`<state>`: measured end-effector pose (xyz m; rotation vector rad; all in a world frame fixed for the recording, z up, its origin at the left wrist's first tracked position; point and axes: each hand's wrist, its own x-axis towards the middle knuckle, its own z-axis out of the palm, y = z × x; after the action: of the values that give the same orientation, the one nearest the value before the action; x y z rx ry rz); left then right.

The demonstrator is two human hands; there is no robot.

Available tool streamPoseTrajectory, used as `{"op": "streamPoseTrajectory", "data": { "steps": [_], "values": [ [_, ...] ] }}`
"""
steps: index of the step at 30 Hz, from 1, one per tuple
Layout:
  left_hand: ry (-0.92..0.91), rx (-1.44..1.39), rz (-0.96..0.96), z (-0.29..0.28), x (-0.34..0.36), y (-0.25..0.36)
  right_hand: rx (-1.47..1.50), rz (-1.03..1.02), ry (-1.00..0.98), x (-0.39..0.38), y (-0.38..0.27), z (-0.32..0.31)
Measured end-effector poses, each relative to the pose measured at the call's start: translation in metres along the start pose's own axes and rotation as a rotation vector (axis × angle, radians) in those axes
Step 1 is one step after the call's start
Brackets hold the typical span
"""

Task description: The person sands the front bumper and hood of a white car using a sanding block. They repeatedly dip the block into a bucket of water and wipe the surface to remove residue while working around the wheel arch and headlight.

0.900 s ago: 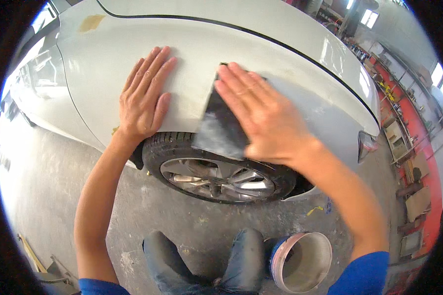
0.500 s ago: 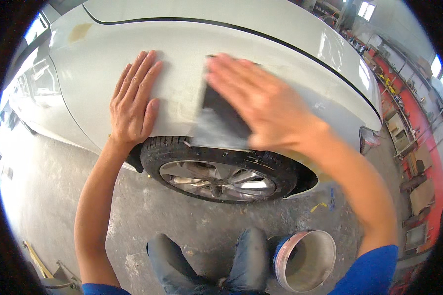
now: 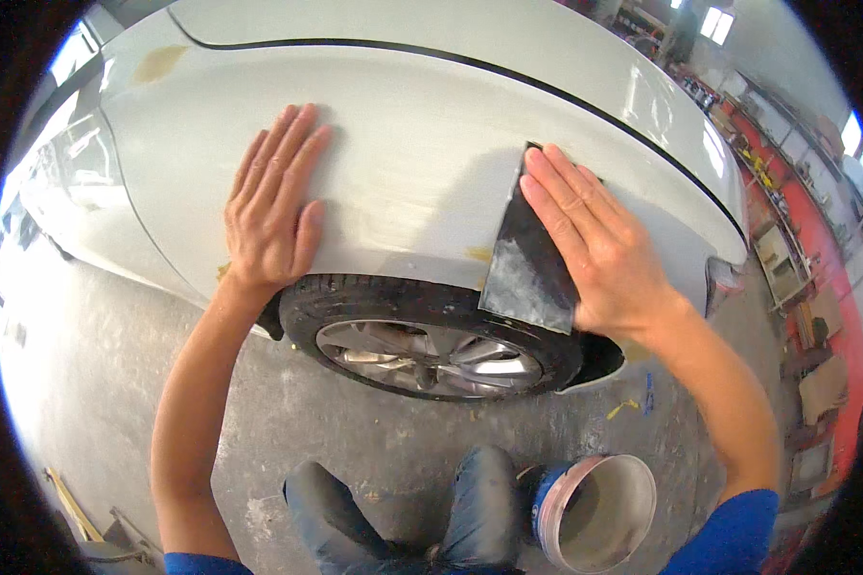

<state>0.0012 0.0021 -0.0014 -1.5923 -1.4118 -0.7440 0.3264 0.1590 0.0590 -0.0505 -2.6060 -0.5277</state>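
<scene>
A curved white car fender (image 3: 384,125) dominates a workshop scene, dull grey toward its right side. Below it, a black rubber tyre (image 3: 393,294) with a silver spoked wheel (image 3: 431,372) stands between panel and blue-denim knees (image 3: 484,494), probably limiting how close the person can get. A round, pink-rimmed plastic bucket (image 3: 549,517) sits beside the right knee. The left hand (image 3: 268,216) lies flat on the fender, fingers straight, thumb apart, likely as a brace. The right hand (image 3: 609,254) presses a black, grey-smeared flat sheet (image 3: 525,283) against the panel, fingers straight and nearly together, perhaps to spread pressure; whether the thumb clamps it cannot be told. The sheet's lower edge overlaps the tyre in view. A small yellow scrap (image 3: 623,408) lies on the floor.
</scene>
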Motion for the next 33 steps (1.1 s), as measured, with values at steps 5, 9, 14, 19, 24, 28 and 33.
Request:
{"op": "streamPoseTrajectory", "data": {
  "steps": [5, 9, 14, 19, 24, 28, 33],
  "values": [
    [0.044, -0.137, -0.001, 0.004, -0.006, -0.006, 0.054, -0.011, 0.106, 0.069, -0.040, 0.023],
    [0.031, -0.313, -0.028, 0.025, 0.002, 0.006, -0.176, -0.048, -0.065, 0.006, 0.002, 0.002],
    [0.053, -0.243, 0.008, 0.014, 0.003, 0.007, -0.224, 0.061, -0.103, -0.010, -0.006, 0.011],
    [0.016, -0.230, -0.017, 0.006, -0.011, 0.003, -0.130, 0.031, -0.158, 0.068, -0.056, 0.029],
    [0.053, -0.240, 0.002, 0.012, 0.000, 0.007, -0.222, 0.127, -0.186, -0.016, -0.015, 0.004],
    [0.087, -0.304, 0.010, 0.026, 0.002, 0.009, -0.197, 0.177, -0.056, 0.035, -0.042, 0.024],
    [0.045, -0.188, 0.012, 0.011, -0.009, -0.009, -0.083, 0.040, -0.075, 0.002, -0.014, 0.004]
  ]
}}
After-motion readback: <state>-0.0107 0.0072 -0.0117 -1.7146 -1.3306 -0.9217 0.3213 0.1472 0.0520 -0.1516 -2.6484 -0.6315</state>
